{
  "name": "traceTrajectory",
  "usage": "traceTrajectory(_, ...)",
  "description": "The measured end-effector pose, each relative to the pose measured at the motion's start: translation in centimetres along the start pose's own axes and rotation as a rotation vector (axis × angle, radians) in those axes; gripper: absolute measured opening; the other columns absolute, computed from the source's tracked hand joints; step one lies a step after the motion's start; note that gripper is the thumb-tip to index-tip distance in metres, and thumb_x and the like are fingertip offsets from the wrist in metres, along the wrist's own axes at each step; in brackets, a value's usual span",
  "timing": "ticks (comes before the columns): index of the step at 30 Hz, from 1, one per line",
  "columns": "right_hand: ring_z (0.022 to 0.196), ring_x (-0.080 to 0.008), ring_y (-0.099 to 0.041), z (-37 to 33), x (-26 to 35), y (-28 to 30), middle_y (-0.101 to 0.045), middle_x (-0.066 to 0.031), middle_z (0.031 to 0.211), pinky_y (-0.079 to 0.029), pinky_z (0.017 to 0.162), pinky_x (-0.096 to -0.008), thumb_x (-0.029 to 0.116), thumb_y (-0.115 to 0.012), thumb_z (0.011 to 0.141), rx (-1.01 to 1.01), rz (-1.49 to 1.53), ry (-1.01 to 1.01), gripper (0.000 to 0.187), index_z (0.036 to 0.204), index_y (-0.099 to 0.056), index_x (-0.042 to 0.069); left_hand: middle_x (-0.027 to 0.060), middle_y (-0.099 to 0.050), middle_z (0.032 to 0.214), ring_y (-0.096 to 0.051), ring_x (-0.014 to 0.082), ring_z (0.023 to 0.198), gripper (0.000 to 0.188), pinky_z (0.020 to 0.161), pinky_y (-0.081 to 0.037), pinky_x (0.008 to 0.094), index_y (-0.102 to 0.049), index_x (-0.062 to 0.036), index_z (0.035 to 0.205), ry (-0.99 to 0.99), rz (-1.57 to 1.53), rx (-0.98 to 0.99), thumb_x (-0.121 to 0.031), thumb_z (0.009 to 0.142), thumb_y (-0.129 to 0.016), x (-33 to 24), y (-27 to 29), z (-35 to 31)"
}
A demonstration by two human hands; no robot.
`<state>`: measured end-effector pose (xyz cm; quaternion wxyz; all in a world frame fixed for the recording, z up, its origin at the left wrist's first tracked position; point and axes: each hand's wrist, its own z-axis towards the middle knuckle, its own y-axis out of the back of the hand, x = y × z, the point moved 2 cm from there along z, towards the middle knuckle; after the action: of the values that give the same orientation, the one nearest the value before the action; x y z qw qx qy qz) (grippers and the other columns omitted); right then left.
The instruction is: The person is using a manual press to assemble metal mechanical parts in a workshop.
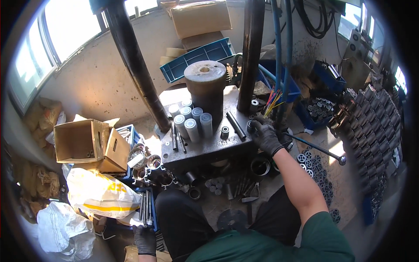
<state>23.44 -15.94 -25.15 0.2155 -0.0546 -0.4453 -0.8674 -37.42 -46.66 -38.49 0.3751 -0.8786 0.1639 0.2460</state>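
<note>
My right hand [265, 139], in a dark glove, is closed at the right edge of the metal press bed [209, 150]. Its fingertips grip a small dark metal sleeve [251, 126]. Low on the left, my gloved left hand [145, 241] has its fingers bent at the near end of a shiny metal rod [145, 212], beside other rods in a blue crate [154, 209]. On the bed stand several grey capped cylinders [191, 127] and another small sleeve [224, 132]. A dark bar [236, 125] lies near my right hand, and thinner rods [175, 136] lie at the left.
A thick round steel block [204, 87] rises from the bed between two dark columns [135, 65]. A long-handled bar [316, 147] sticks out to the right. Stacked metal tubes [371, 131] stand far right. Cardboard boxes [78, 139] and a white-yellow sack [100, 194] are at left.
</note>
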Motion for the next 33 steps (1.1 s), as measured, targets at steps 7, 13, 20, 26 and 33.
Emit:
traceTrajectory(7,0.09,-0.044,-0.07,1.5,-0.5,-2.2,-0.071,-0.0221,0.094,-0.054,0.081,-0.0537,0.023,-0.069,0.092,0.13,0.155,-0.073,0.019,0.105,-0.066,0.009,0.0132,-0.062,0.123,-0.065,0.017,0.098,0.108,0.081,-0.055,0.0292,-0.007,-0.0236,0.171,-0.772,0.478,0.344,-0.012,0.089,-0.076,-3.1,-24.4,-9.3)
traceTrajectory(13,0.094,-0.0431,-0.069,1.7,0.2,-0.5,-0.072,-0.0224,0.097,-0.054,0.084,-0.0515,0.025,-0.071,0.091,0.141,0.115,-0.134,0.021,0.1,-0.068,0.006,0.022,-0.054,0.147,-0.069,0.0169,0.091,0.116,0.075,-0.06,0.0294,-0.009,-0.0255,0.17,-0.984,0.555,0.823,-0.01,0.082,-0.083,1.6,-37.9,-6.6)
traceTrajectory(20,0.09,-0.0294,-0.072,1.7,1.3,0.2,-0.07,-0.0129,0.099,-0.057,0.082,-0.0404,0.016,-0.072,0.096,-0.169,0.778,-0.408,0.022,0.11,-0.065,0.001,0.0126,-0.065,0.117,-0.067,0.0177,0.094,0.117,0.08,-0.058,0.0303,-0.007,-0.0262,0.17,-0.508,0.448,1.021,-0.013,0.084,-0.086,12.5,-41.1,-3.8)
traceTrajectory(26,0.098,-0.0253,-0.072,-0.1,7.7,3.4,-0.067,-0.0102,0.1,-0.062,0.084,-0.0412,0.008,-0.067,0.099,0.003,1.906,-0.827,0.022,0.119,-0.061,0.004,0.0075,-0.066,0.114,-0.064,0.013,0.094,0.07,0.079,-0.056,0.0292,-0.042,-0.0107,0.152,-0.244,0.609,1.093,-0.021,0.093,-0.078,17.2,-38.5,-3.4)
traceTrajectory(33,0.113,-0.0284,-0.071,-0.5,10.2,4.8,-0.072,-0.0128,0.115,-0.058,0.102,-0.0425,0.023,-0.065,0.101,-0.07,2.001,-0.901,0.023,0.114,-0.066,0.003,0.0069,-0.069,0.104,-0.066,0.0124,0.084,0.028,0.077,-0.057,0.0299,-0.064,-0.0025,0.126,-0.26,0.869,0.975,-0.019,0.104,-0.067,18.0,-39.5,-3.9)
